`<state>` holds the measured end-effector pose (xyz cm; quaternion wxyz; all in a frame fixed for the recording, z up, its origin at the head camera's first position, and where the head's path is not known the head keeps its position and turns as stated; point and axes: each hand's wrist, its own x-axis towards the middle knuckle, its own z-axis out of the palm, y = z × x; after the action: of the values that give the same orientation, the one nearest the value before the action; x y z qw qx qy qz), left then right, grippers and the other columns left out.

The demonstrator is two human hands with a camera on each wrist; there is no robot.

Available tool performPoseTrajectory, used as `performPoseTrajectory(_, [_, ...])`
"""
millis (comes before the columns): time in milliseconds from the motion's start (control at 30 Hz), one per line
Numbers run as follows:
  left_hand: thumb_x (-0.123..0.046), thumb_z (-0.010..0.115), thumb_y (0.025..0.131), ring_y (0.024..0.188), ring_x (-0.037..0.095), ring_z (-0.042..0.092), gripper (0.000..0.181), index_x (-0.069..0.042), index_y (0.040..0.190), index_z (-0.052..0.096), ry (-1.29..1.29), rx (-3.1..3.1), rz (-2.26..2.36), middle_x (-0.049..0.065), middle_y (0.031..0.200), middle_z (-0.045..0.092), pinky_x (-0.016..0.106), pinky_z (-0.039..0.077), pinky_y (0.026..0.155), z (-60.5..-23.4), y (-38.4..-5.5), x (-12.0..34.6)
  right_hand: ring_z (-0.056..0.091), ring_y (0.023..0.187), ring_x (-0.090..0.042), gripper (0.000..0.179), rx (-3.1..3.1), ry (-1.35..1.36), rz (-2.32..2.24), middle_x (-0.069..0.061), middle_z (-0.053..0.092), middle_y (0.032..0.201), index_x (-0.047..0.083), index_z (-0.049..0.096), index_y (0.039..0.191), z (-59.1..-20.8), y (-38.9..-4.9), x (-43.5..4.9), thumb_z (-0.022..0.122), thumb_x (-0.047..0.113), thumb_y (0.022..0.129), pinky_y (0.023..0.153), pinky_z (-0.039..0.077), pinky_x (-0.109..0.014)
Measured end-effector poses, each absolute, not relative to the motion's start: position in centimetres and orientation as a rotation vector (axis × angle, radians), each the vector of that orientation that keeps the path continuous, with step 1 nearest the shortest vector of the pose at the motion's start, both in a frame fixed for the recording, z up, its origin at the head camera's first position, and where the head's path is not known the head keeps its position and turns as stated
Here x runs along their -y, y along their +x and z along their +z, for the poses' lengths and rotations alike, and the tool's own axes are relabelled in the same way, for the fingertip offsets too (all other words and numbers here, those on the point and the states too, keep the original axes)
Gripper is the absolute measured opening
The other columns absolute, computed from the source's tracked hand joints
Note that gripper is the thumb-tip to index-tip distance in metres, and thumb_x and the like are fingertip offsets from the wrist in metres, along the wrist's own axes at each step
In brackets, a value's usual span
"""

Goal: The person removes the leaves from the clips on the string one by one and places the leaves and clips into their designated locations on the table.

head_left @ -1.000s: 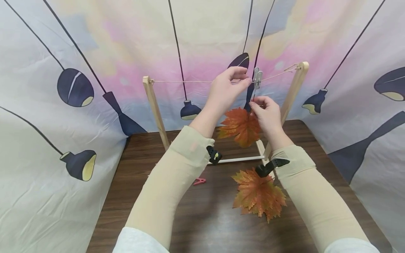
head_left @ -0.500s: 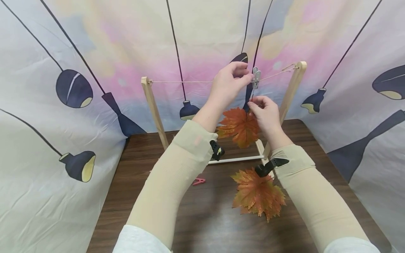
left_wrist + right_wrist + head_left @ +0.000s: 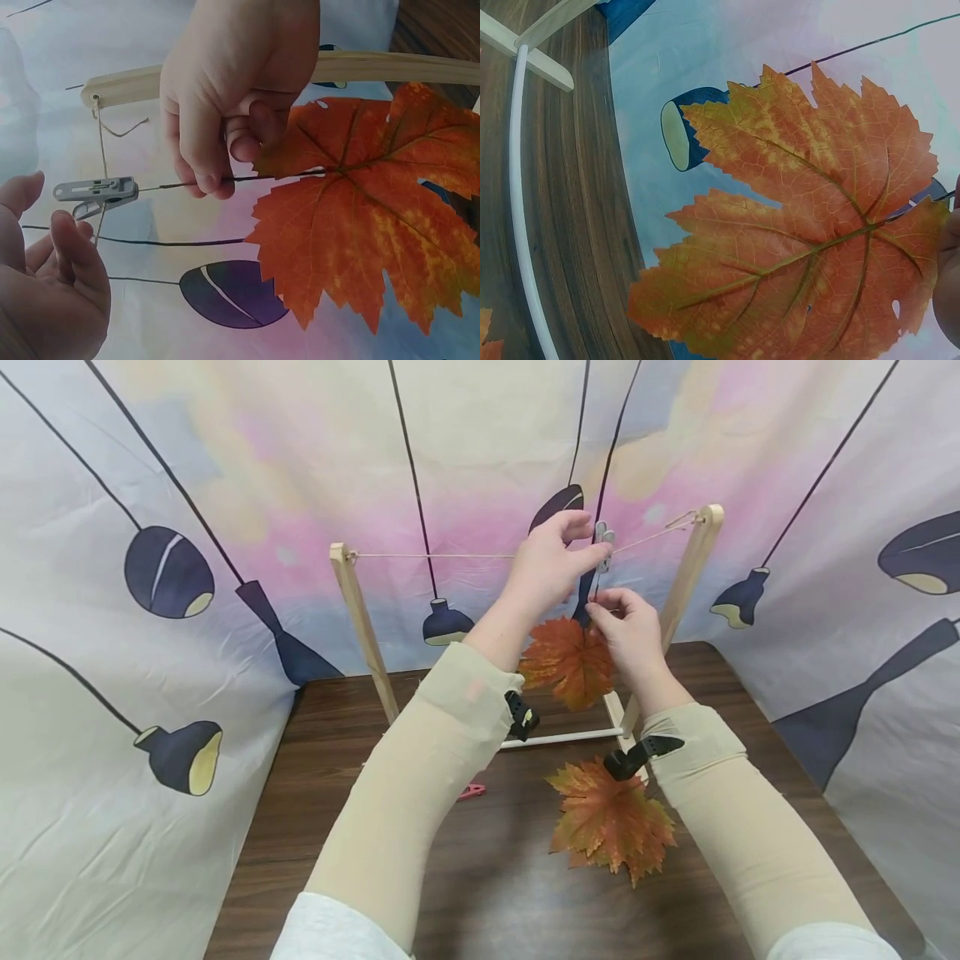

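A grey clothespin sits on the string, and the stem of an orange maple leaf runs up to its jaw end. My right hand pinches that stem just below the clothespin, between thumb and fingertips; the leaf hangs beside it and fills much of the right wrist view. My left hand is at the clothespin's left side, fingers loosely bent and apart, one fingertip right by its handle end in the left wrist view.
The string spans two wooden posts, with a white rod low between them. More maple leaves lie on the brown table beneath my right wrist. A pink clothespin lies near my left forearm.
My left hand has shifted slightly right, its thumb now overlapping the grey clothespin in the head view. My right hand keeps its pinch on the stem, almost still.
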<state>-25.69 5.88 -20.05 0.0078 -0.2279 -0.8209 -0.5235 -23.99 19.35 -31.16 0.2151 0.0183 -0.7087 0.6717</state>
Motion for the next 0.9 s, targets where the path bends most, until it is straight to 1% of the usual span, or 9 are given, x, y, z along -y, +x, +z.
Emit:
performPoseTrajectory(67, [-0.030, 0.067, 0.087, 0.068, 0.012, 0.057, 0.054, -0.018, 0.135, 0.047, -0.710, 2.571, -1.664, -0.009, 0.124, 0.057, 0.027, 0.049, 0.054, -20.0, -25.6, -6.1, 0.054, 0.060, -0.008, 0.007, 1.971, 0.054, 1.862, 0.006, 0.063, 0.093, 0.006, 0.060, 0.094, -31.1, -23.9, -19.4, 0.064, 0.009, 0.089, 0.059, 0.047, -0.018])
performPoseTrajectory(167, [-0.028, 0.066, 0.088, 0.053, 0.018, 0.050, 0.053, -0.016, 0.136, 0.046, -0.704, 2.572, -1.684, -0.005, 0.123, 0.057, 0.026, 0.048, 0.051, -20.0, -25.5, -6.3, 0.054, 0.060, -0.008, 0.008, 1.976, 0.049, 1.859, 0.004, 0.062, 0.093, 0.007, 0.060, 0.094, -31.1, -23.9, -19.3, 0.065, 0.010, 0.088, 0.059, 0.047, -0.019])
performPoseTrajectory(300, [-0.025, 0.065, 0.089, 0.057, 0.019, 0.053, 0.051, -0.014, 0.135, 0.047, -0.700, 2.561, -1.757, -0.003, 0.121, 0.057, 0.026, 0.049, 0.052, -20.2, -25.6, -6.8, 0.054, 0.060, -0.009, 0.013, 1.994, 0.040, 1.848, 0.001, 0.060, 0.090, 0.003, 0.061, 0.097, -31.1, -23.9, -19.3, 0.065, 0.012, 0.088, 0.058, 0.047, -0.019])
performPoseTrajectory(400, [-0.024, 0.065, 0.089, 0.052, 0.017, 0.051, 0.049, -0.014, 0.134, 0.049, -0.705, 2.504, -1.890, -0.002, 0.118, 0.058, 0.026, 0.049, 0.051, -20.3, -25.7, -7.1, 0.055, 0.060, -0.008, 0.017, 2.014, 0.036, 1.837, 0.002, 0.058, 0.087, 0.000, 0.059, 0.100, -31.1, -23.8, -19.3, 0.065, 0.012, 0.089, 0.058, 0.047, -0.019])
performPoseTrajectory(500, [-0.022, 0.065, 0.089, 0.047, 0.016, 0.048, 0.048, -0.013, 0.133, 0.050, -0.713, 2.459, -1.971, -0.001, 0.114, 0.058, 0.026, 0.049, 0.050, -20.4, -25.9, -7.3, 0.055, 0.060, -0.008, 0.018, 2.029, 0.034, 1.835, 0.003, 0.057, 0.088, 0.000, 0.060, 0.101, -31.1, -23.9, -19.4, 0.065, 0.012, 0.089, 0.058, 0.047, -0.019])
performPoseTrajectory(600, [-0.022, 0.065, 0.089, 0.044, 0.016, 0.047, 0.046, -0.016, 0.133, 0.051, -0.719, 2.464, -1.960, -0.001, 0.111, 0.059, 0.025, 0.047, 0.048, -20.4, -25.9, -7.4, 0.056, 0.060, -0.009, 0.016, 2.031, 0.034, 1.835, 0.003, 0.058, 0.089, 0.003, 0.061, 0.100, -31.2, -24.0, -19.4, 0.065, 0.013, 0.088, 0.058, 0.047, -0.019])
performPoseTrajectory(700, [-0.020, 0.064, 0.090, 0.043, 0.016, 0.047, 0.044, -0.015, 0.132, 0.052, -0.738, 2.471, -1.944, 0.000, 0.110, 0.059, 0.025, 0.046, 0.047, -20.3, -25.9, -7.4, 0.055, 0.059, -0.009, 0.015, 2.028, 0.033, 1.827, 0.002, 0.058, 0.089, 0.004, 0.061, 0.098, -31.3, -24.1, -19.4, 0.066, 0.014, 0.088, 0.058, 0.047, -0.019])
performPoseTrajectory(833, [-0.020, 0.064, 0.090, 0.043, 0.015, 0.047, 0.041, -0.013, 0.130, 0.053, -0.746, 2.506, -1.867, -0.001, 0.107, 0.059, 0.025, 0.045, 0.047, -20.2, -25.8, -7.5, 0.055, 0.059, -0.008, 0.017, 2.023, 0.022, 1.822, 0.002, 0.058, 0.087, 0.001, 0.061, 0.099, -31.4, -24.3, -19.5, 0.066, 0.013, 0.088, 0.058, 0.047, -0.019])
performPoseTrajectory(900, [-0.022, 0.064, 0.090, 0.046, 0.016, 0.049, 0.039, -0.013, 0.127, 0.055, -0.739, 2.530, -1.807, -0.002, 0.106, 0.060, 0.026, 0.047, 0.049, -20.1, -25.9, -7.5, 0.055, 0.059, -0.008, 0.019, 2.024, 0.019, 1.819, 0.002, 0.058, 0.087, -0.001, 0.060, 0.101, -31.3, -24.3, -19.5, 0.065, 0.012, 0.088, 0.058, 0.047, -0.019])
